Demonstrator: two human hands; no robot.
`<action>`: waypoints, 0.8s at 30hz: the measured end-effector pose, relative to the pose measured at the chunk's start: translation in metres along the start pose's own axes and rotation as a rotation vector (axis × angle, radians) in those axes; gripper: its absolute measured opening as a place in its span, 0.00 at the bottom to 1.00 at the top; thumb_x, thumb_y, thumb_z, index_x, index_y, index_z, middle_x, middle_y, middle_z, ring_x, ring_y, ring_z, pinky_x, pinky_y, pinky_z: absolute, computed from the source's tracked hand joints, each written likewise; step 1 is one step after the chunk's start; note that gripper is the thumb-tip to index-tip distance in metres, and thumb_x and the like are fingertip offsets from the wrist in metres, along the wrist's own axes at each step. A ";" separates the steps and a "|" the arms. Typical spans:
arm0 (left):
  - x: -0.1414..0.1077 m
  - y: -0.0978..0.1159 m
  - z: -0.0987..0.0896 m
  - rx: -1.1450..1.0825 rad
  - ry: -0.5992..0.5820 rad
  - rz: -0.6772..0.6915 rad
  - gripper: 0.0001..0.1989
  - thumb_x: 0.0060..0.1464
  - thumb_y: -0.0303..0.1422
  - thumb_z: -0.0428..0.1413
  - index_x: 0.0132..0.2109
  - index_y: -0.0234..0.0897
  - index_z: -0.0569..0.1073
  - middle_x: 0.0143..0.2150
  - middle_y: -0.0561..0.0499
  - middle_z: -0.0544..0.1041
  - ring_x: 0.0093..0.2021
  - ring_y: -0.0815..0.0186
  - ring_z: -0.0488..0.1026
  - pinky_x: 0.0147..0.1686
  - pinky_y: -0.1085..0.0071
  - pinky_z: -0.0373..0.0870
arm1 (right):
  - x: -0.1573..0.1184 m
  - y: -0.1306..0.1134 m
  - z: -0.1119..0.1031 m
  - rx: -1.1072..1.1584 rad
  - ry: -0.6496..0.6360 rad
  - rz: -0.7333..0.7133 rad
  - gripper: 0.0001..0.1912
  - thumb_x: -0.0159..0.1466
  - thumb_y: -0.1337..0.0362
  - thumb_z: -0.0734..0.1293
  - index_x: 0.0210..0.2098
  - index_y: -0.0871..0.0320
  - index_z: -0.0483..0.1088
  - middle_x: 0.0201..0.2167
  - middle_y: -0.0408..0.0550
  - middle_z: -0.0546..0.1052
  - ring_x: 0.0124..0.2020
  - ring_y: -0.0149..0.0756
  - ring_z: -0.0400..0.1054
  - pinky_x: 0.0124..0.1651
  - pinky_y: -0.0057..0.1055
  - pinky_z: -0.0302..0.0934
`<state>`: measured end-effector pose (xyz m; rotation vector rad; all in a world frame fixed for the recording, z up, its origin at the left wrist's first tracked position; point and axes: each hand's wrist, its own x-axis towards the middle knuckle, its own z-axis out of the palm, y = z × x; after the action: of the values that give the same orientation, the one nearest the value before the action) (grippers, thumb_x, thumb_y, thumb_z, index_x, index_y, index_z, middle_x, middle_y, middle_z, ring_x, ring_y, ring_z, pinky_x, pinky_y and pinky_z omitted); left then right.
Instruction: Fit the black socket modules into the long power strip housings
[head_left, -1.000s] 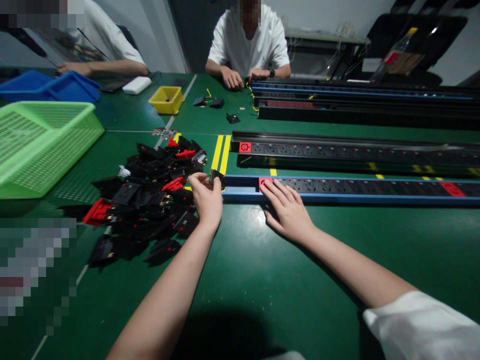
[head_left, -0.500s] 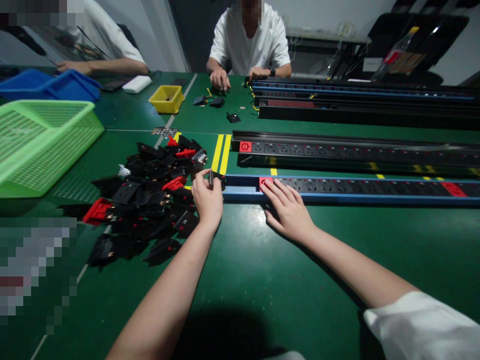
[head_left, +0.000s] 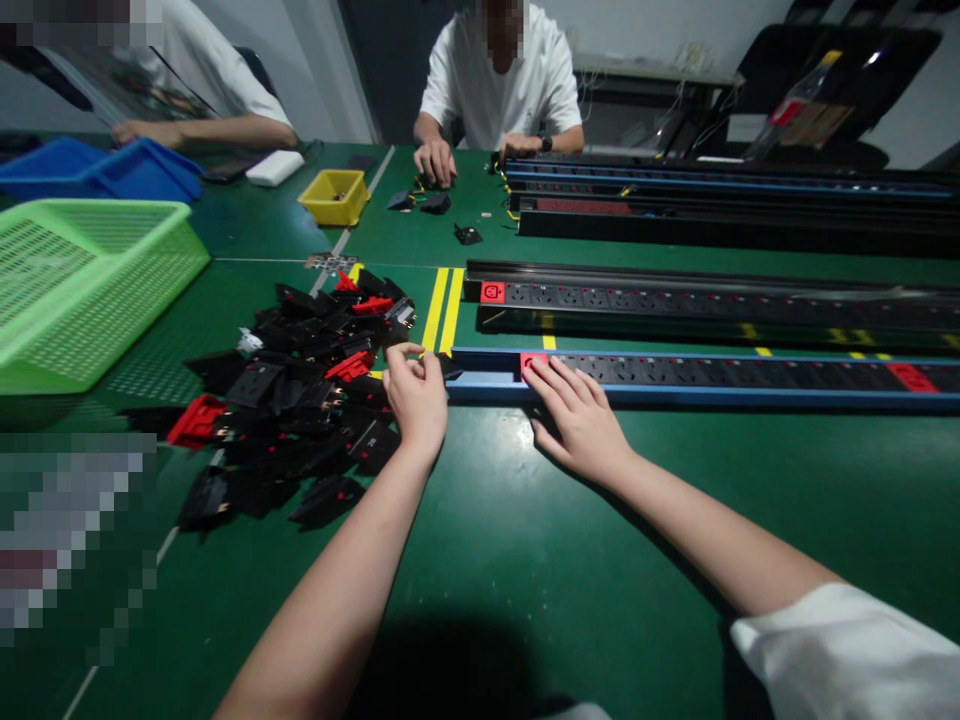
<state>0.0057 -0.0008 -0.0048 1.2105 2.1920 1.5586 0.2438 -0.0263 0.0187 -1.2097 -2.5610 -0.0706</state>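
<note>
A long blue rail (head_left: pixel 484 393) with a row of black socket modules (head_left: pixel 660 372) in it lies across the table. At its left end my left hand (head_left: pixel 418 400) has thumb and fingers curled around a black socket module (head_left: pixel 452 368), which is mostly hidden by the hand and lies lower over the channel. Between that hand and a red socket module (head_left: pixel 534 364), a stretch of the channel shows no module. My right hand (head_left: pixel 581 415) rests with fingers stretched out over the red module and the black ones beside it. Loose black and red modules (head_left: pixel 300 400) are heaped left of my left hand.
Behind the blue rail lies a black rail (head_left: pixel 637 325) with sockets. More rails (head_left: pixel 712 225) lie farther back. A green basket (head_left: pixel 97 300), blue bins (head_left: pixel 142 170) and a yellow bin (head_left: pixel 334 198) stand left. A co-worker's hand (head_left: pixel 435 162) is at small black parts opposite.
The black module in my left hand has tipped from upright to lower over the rail's end. My right hand stays in place. The co-worker's hand opposite has shifted slightly towards the parts.
</note>
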 end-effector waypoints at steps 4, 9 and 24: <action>0.000 0.002 -0.001 0.049 -0.053 0.004 0.14 0.56 0.32 0.51 0.47 0.38 0.76 0.26 0.52 0.70 0.35 0.61 0.68 0.43 0.63 0.65 | 0.000 0.000 0.000 0.002 0.005 -0.002 0.38 0.66 0.61 0.61 0.72 0.52 0.43 0.72 0.46 0.51 0.72 0.42 0.42 0.70 0.45 0.42; -0.001 0.000 -0.001 0.107 -0.080 0.070 0.16 0.59 0.33 0.48 0.44 0.39 0.80 0.40 0.44 0.77 0.45 0.55 0.70 0.51 0.57 0.65 | 0.000 0.000 0.000 -0.003 0.003 -0.003 0.38 0.66 0.61 0.61 0.72 0.53 0.44 0.72 0.45 0.51 0.72 0.42 0.41 0.71 0.45 0.41; -0.001 0.004 -0.004 0.096 -0.130 0.044 0.17 0.60 0.36 0.49 0.46 0.42 0.81 0.37 0.46 0.80 0.45 0.54 0.71 0.48 0.58 0.68 | 0.000 0.000 0.000 -0.008 0.004 0.003 0.36 0.66 0.61 0.61 0.71 0.54 0.48 0.71 0.45 0.51 0.72 0.40 0.41 0.71 0.43 0.40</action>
<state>0.0062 -0.0039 -0.0005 1.3565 2.1927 1.3630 0.2435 -0.0266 0.0189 -1.2147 -2.5583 -0.0828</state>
